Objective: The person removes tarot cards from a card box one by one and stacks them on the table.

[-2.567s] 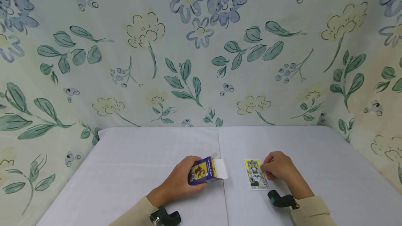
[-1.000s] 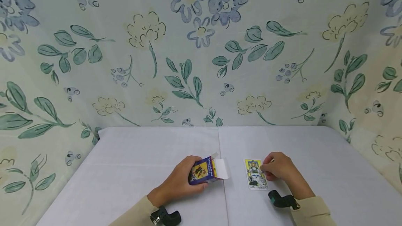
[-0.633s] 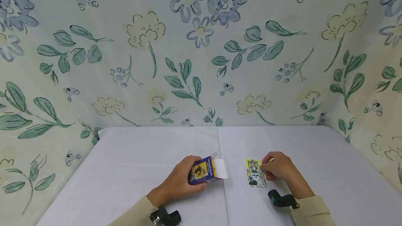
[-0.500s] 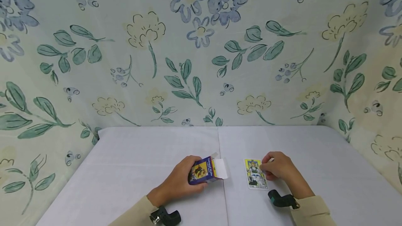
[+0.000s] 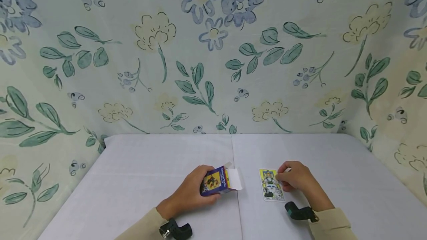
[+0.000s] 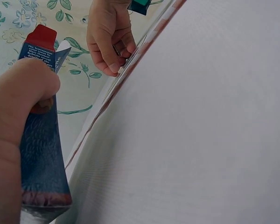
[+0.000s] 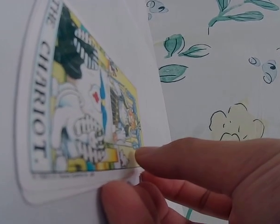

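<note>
In the head view my left hand (image 5: 191, 188) grips a blue and yellow tarot card box (image 5: 212, 182) marked "Universal Waite". Its white end flap (image 5: 235, 179) hangs out to the right. Close up in the left wrist view, fingers wrap the dark blue side of the box (image 6: 43, 149), and a red tab (image 6: 43, 36) sticks up at its end. My right hand (image 5: 294, 176) pinches the right edge of a tarot card (image 5: 271, 185), face up. The right wrist view shows its title, "The Chariot", with the thumb (image 7: 149, 158) at the card's edge.
A white cloth (image 5: 150, 169) with a crease down the middle covers the table. Behind it and at both sides hangs a floral curtain (image 5: 200, 95). Each wrist bears a small black camera (image 5: 298, 212).
The card has shifted very slightly in the right fingers since the earliest frame. Both hands and the box stay where they were.
</note>
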{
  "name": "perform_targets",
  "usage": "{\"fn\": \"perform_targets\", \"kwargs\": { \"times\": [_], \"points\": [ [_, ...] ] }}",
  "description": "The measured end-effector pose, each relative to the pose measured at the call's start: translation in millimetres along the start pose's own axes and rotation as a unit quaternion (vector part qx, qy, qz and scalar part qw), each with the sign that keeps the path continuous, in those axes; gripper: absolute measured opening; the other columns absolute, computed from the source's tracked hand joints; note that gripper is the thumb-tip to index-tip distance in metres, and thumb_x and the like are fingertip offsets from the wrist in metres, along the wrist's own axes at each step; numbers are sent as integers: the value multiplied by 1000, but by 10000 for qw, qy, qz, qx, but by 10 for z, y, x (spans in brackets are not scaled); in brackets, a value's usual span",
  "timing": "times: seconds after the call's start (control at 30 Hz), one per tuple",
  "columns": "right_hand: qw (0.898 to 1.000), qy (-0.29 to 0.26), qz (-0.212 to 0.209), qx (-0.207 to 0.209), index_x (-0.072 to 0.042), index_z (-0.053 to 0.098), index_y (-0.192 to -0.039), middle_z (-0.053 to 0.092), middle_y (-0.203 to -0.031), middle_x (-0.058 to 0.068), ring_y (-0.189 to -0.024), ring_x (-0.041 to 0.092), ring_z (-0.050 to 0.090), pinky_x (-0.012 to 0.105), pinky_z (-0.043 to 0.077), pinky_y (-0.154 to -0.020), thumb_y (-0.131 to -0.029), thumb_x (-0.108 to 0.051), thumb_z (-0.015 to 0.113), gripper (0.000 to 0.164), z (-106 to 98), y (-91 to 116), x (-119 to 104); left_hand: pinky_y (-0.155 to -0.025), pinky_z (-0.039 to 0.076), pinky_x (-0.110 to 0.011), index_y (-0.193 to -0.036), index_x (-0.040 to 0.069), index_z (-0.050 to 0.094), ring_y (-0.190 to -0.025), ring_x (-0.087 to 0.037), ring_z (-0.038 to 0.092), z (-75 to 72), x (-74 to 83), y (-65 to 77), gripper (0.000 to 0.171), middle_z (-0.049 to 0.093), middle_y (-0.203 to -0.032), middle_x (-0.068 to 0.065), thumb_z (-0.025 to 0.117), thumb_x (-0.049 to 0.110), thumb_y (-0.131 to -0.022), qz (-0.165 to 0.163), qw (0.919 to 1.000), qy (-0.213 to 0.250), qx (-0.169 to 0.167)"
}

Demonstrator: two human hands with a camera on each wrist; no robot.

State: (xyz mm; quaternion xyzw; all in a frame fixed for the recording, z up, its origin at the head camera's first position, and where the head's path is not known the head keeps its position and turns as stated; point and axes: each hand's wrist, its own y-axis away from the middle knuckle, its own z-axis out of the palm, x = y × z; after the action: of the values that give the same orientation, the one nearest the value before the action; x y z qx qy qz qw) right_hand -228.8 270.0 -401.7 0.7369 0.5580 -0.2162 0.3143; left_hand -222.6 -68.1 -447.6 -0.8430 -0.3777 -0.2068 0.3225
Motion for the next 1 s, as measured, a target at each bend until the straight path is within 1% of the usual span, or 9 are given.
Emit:
{"fn": "perform_targets", "kwargs": {
  "times": [0.27,0.5,0.6,0.83,0.93,1.0],
  "points": [
    [10000,59,-73,17,1,60,-95,56,-74,13,-58,21,57,27,51,-53,-84,-10,66,16,-28,27,-36,-83,47,-25,-134,18,44,-98,-4,50,-15,-17,-5,73,52,-116,10,75,51,-77,71,10000,-20,13],
    [9998,3,-143,119,0,61,-96,57,-81,15,-61,23,57,30,52,-57,-84,-12,68,19,-90,33,-104,-83,47,-25,-134,18,44,-98,-4,50,-7,-26,-22,73,52,-116,10,76,49,-77,139,9999,-17,36],
    [9995,15,-294,116,0,60,-96,57,-80,14,-61,23,57,30,53,-58,-85,-14,68,19,-84,53,-183,-83,47,-25,-134,18,44,-98,-4,50,-12,-27,-22,72,52,-116,9,76,48,-77,125,9999,3,32],
    [9961,33,-873,77,-1,59,-97,58,-75,10,-61,20,56,29,53,-58,-86,-17,70,23,-20,158,-416,-82,47,-25,-134,17,43,-97,-5,50,2,-44,-13,73,52,-116,8,74,52,-78,110,9999,7,-30],
    [9938,-32,-1109,70,-1,60,-97,59,-76,10,-61,19,57,29,53,-60,-86,-19,70,24,3,204,-520,-83,47,-24,-134,18,43,-98,-4,49,5,-43,-6,73,52,-116,9,73,54,-78,85,10000,-2,-22],
    [9922,-124,-1240,70,-1,60,-97,60,-78,10,-61,19,56,30,53,-60,-86,-19,71,23,23,231,-588,-83,47,-25,-134,18,43,-98,-5,50,1,-40,2,73,52,-116,8,73,53,-79,130,9999,17,5]
  ]
}}
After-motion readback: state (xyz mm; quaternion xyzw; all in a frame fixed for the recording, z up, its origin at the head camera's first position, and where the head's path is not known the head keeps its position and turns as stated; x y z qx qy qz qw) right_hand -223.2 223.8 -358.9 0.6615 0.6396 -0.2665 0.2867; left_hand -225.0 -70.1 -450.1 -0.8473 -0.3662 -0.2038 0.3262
